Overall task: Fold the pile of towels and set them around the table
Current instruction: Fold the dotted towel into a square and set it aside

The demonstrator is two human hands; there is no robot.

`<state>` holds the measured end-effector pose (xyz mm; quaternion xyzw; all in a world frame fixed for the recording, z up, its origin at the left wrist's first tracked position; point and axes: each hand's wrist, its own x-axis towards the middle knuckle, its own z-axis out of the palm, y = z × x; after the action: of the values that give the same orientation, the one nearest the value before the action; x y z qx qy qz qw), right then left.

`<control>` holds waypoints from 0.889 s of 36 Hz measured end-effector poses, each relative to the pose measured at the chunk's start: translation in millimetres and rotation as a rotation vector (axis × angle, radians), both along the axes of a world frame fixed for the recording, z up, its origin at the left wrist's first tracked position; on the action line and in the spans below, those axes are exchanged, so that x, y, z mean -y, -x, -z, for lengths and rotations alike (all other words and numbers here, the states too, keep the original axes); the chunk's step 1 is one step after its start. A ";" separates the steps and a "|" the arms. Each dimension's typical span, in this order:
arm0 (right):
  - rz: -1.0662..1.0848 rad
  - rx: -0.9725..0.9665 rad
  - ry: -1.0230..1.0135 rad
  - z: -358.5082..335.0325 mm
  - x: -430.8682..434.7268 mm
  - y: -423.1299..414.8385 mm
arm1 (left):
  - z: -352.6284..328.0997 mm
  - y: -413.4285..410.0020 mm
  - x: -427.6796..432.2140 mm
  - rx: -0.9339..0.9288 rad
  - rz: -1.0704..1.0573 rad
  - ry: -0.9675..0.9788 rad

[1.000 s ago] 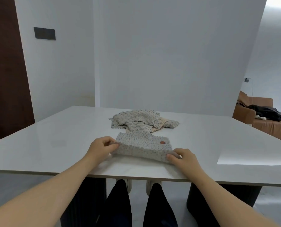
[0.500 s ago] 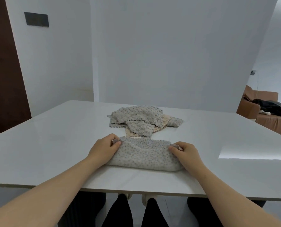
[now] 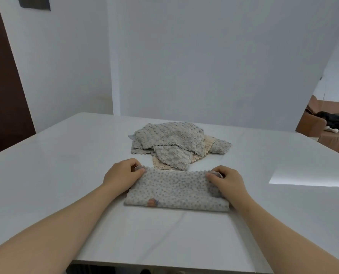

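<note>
A grey dotted towel [image 3: 174, 189] lies folded in half on the white table [image 3: 65, 175], its fold toward me and a small brown tag near its front left. My left hand [image 3: 123, 173] pinches its far left corner. My right hand [image 3: 227, 179] pinches its far right corner. Just beyond it sits the pile of unfolded towels [image 3: 174, 141], grey ones over a beige one.
The table's front edge [image 3: 164, 265] is close to me. A white wall stands behind the table. At the far right there is a brown sofa [image 3: 334, 133] with dark clothes on it. A dark door is at the left.
Both hands carried the towel's near edge away from me and laid it on the far edge, folding the towel in half. The tag now shows at the front left.
</note>
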<state>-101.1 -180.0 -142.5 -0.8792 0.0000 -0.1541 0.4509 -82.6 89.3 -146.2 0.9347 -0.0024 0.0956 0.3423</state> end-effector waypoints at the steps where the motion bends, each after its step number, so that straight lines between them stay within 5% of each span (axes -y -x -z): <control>1: 0.005 0.006 0.008 1.6 0.4 -2.7 | 0.4 -2.2 0.5 0.009 0.000 -0.036; 8: -0.022 -0.002 0.192 10.0 5.7 -24.1 | 7.8 -16.9 -2.6 0.020 0.029 -0.184; 17: -0.127 -0.288 0.344 1.3 11.2 -40.4 | -2.9 -36.1 -9.6 -0.160 0.147 -0.289; 28: -0.240 -0.157 0.150 6.8 22.6 -40.2 | 7.9 -34.0 -13.8 -0.038 0.090 0.012; 32: -0.268 -0.147 0.183 7.3 24.3 -40.3 | 8.2 -30.6 -11.2 -0.003 0.107 -0.073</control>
<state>-60.8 -204.3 -149.8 -0.9177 -0.0979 -0.0271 0.3841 -52.1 100.5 -154.4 0.9453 -0.0552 0.0756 0.3125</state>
